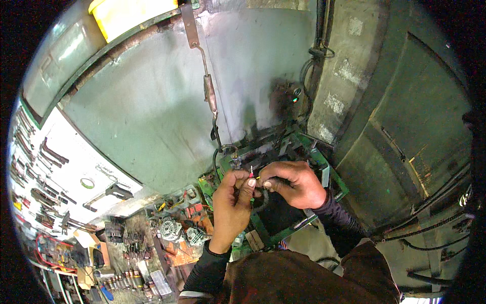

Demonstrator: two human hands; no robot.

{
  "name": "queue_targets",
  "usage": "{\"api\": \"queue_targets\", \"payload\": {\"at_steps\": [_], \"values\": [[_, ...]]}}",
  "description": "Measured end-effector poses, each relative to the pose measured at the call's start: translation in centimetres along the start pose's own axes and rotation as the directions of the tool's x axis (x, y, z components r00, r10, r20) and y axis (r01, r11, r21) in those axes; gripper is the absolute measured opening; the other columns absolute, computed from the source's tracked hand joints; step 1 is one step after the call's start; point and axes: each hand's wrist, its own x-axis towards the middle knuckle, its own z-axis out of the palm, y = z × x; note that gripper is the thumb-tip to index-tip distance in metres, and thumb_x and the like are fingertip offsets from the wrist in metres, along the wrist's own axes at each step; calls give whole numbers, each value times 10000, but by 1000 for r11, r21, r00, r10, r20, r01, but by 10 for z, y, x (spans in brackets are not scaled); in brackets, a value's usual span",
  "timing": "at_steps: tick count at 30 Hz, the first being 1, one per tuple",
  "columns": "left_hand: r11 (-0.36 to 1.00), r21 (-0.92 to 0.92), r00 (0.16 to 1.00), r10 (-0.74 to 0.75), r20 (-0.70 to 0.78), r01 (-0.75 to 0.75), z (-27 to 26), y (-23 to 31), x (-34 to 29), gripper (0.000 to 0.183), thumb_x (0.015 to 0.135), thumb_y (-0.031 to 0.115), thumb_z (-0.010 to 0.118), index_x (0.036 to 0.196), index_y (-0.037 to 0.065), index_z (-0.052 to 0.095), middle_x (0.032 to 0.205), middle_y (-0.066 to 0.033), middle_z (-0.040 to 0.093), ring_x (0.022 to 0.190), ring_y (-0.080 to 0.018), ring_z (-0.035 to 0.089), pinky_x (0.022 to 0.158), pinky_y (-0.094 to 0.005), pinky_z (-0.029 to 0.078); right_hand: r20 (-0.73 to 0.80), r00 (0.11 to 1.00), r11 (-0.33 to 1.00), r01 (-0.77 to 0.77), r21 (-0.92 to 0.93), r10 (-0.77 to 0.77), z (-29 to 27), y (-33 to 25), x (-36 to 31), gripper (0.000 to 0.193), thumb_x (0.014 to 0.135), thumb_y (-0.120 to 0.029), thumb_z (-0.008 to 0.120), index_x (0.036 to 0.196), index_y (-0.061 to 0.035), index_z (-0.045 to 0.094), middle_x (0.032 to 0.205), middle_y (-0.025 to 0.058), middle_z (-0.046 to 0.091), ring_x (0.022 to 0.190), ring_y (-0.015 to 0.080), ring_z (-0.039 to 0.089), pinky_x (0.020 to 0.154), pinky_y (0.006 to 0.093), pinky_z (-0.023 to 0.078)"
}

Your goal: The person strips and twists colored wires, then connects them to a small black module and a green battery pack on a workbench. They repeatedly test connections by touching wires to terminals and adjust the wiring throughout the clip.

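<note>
Pinching a thin red wire (251, 175) between thumb and fingers, its bare tip pointing up, the person's left hand (232, 205) hovers just beside the right hand (299, 188). The right thumb and fingers press together at a short yellow wire (258, 178); how firmly they grip it cannot be told. Both wires are in the narrow gap between the hands, above a green metal frame (331, 185). To the left of the frame, a cluttered surface (121, 238) carries a round silver motor part (171, 230) and a row of sockets (124, 280). Beyond it, hand tools hang on a white board (83, 167), next to a grey-green panel (136, 101). A yellow bin (134, 19) sits above the panel.
</note>
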Motion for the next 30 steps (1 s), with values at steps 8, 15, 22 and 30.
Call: {"api": "queue_targets", "payload": {"at_steps": [8, 15, 22, 30], "values": [[995, -74, 987, 52, -150, -63, 10, -12, 6, 93, 1004, 130, 614, 1013, 43, 582, 848, -26, 665, 794, -115, 614, 729, -256, 465, -348, 937, 1000, -1, 13, 6, 19, 5, -3, 167, 802, 39, 755, 958, -14, 727, 994, 123, 716, 923, 229, 694, 830, 339, 541], [995, 91, 988, 62, -143, -49, 13, -12, 6, 71, 1011, 79, 576, 1021, 8, 573, 811, -54, 651, 760, -114, 590, 723, -263, 481, -271, 956, 985, 74, -158, -115, 6, 0, -4, 248, 765, 52, 739, 999, -29, 747, 1073, 145, 710, 927, 259, 707, 843, 349, 555], [937, 287, 953, 255, -164, -201, 19, -9, 9, 83, 1005, 86, 582, 1025, 5, 577, 821, -71, 631, 717, -132, 562, 672, -303, 477, -246, 969, 986, -3, -165, -38, 3, 2, -7, 223, 790, 13, 727, 1008, -37, 731, 1041, 153, 717, 962, 296, 712, 836, 363, 566], [1000, 11, 980, 29, -195, -27, 28, -9, 5, 166, 995, 171, 626, 1028, 9, 643, 895, -32, 637, 855, -128, 563, 801, -280, 454, -437, 899, 986, -59, -157, -15, 27, 3, -8, 149, 799, 45, 720, 943, 10, 704, 942, 142, 719, 864, 269, 714, 782, 340, 558]]}}
